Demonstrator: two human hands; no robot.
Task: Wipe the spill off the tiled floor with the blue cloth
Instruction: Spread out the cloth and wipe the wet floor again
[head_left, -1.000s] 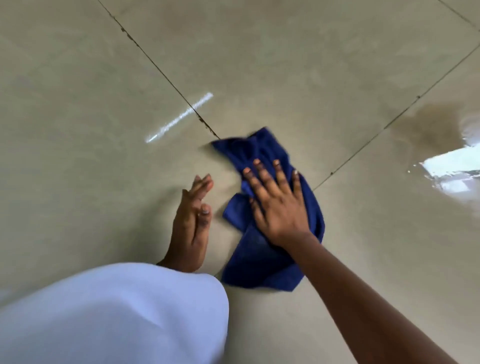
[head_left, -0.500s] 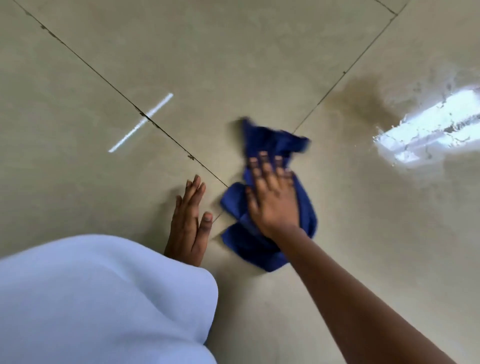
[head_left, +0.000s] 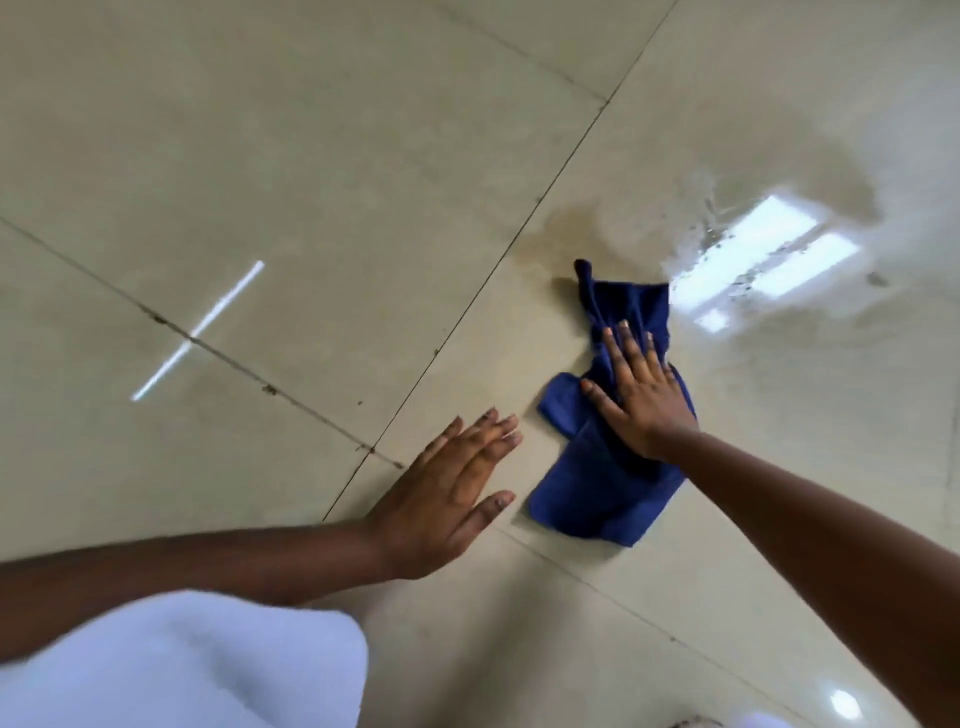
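Right hand (head_left: 641, 397) is flat on the blue cloth (head_left: 605, 483), fingers straight and slightly spread, pressing it against the tiled floor (head_left: 363, 156) without curling round it. The crumpled cloth lies on the tile just right of a grout line, its far tip touching the near edge of the wet spill (head_left: 727, 218), which gleams beyond it under reflected light. Left hand (head_left: 449, 493) rests open on the floor just beside the cloth, fingers straight and together, apart from it.

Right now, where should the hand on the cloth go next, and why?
Probably push the cloth forward and right. The right hand presses it flat, its far end just at the edge of the wet patch, which looks mostly unwiped.
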